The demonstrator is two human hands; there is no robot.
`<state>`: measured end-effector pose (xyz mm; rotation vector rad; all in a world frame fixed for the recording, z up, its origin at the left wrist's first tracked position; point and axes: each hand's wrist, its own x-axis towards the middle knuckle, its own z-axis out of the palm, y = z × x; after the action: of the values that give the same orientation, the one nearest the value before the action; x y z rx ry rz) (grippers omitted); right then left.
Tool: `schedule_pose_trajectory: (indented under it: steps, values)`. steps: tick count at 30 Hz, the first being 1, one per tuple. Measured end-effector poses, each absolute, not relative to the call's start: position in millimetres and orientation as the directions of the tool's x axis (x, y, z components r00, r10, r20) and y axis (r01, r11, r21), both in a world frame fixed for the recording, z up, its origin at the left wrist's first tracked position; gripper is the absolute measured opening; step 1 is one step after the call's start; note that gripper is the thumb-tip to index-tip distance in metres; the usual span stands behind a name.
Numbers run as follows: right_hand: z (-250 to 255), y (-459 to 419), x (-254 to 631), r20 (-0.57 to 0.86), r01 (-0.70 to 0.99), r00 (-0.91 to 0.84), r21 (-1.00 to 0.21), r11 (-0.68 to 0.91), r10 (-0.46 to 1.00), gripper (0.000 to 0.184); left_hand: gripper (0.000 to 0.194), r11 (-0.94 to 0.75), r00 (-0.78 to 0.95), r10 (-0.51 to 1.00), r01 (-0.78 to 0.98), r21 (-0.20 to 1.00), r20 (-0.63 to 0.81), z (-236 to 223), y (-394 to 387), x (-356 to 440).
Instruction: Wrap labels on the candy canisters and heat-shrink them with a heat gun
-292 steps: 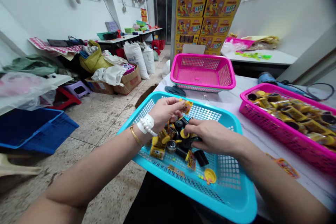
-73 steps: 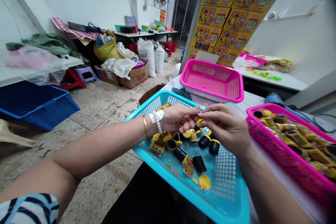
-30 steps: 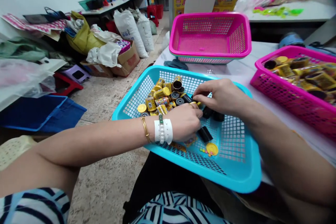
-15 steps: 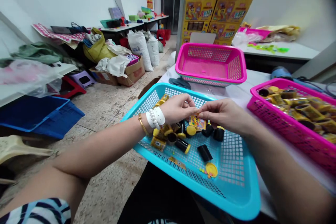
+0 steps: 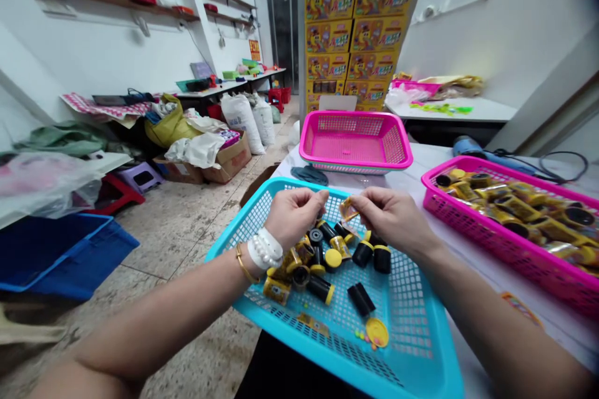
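My right hand (image 5: 390, 218) pinches a small yellow printed plastic label (image 5: 349, 209) above the blue basket (image 5: 421, 349). Just left of it, my left hand (image 5: 297, 215) is closed, thumb against curled fingers; anything inside its pinch is hidden. Under both hands lie several small black cups (image 5: 362, 254) with yellow lids and some yellow-labelled cups (image 5: 277, 290). A bare black cup (image 5: 360, 299) lies on its side apart from the pile. Near it are a loose yellow lid (image 5: 377, 331), tiny coloured balls and a flat label strip (image 5: 312, 324).
A pink basket (image 5: 496, 234) full of yellow-labelled cups stands at the right on the table. Stacked baskets with a pink one (image 5: 355, 113) on top stand behind. Yellow cartons (image 5: 353, 37) rise farther back. A blue crate (image 5: 70, 255) is at the left on the floor.
Half a second ago both hands met at the printed label; now they are apart, the label in my right hand. The view has tilted up.
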<state>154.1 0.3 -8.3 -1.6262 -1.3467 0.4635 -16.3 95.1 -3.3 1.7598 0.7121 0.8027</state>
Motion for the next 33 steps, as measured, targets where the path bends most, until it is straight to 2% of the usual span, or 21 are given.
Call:
schedule_pose_trajectory:
  steps: [2, 8, 15, 20, 24, 29, 33]
  values:
    - [-9, 2, 155, 0.282, 0.513, 0.361, -0.856, 0.063, 0.889, 0.040, 0.041, -0.269, 0.631, 0.757, 0.060, 0.961, 0.172, -2, 90, -17]
    - [-8, 1, 153, 0.353, 0.503, 0.404, -0.856, 0.118, 0.844, 0.040, 0.028, -0.229, 0.630, 0.759, 0.022, 0.973, 0.164, -6, 82, -15]
    - [-8, 0, 150, 0.423, 0.520, 0.329, -0.827, 0.212, 0.844, 0.030, 0.021, -0.172, 0.607, 0.785, 0.024, 0.985, 0.122, -4, 86, -13]
    - [-11, -1, 150, 0.432, 0.508, 0.387, -0.837, 0.202, 0.815, 0.026, 0.031, -0.059, 0.587, 0.806, -0.037, 0.998, 0.070, -4, 87, -14]
    - [-10, -3, 148, 0.433, 0.527, 0.353, -0.825, 0.206, 0.829, 0.027, 0.029, -0.017, 0.630, 0.775, -0.058, 0.998, 0.050, -5, 85, -14]
    - [-13, -2, 152, 0.370, 0.606, 0.160, -0.769, 0.204, 0.915, 0.032, 0.023, 0.058, 0.643, 0.766, -0.076, 0.995, 0.004, -7, 89, -14]
    - [-17, 1, 159, 0.354, 0.654, -0.062, -0.692, 0.306, 0.933, 0.024, 0.015, 0.126, 0.613, 0.789, -0.092, 0.988, -0.044, -5, 99, -15]
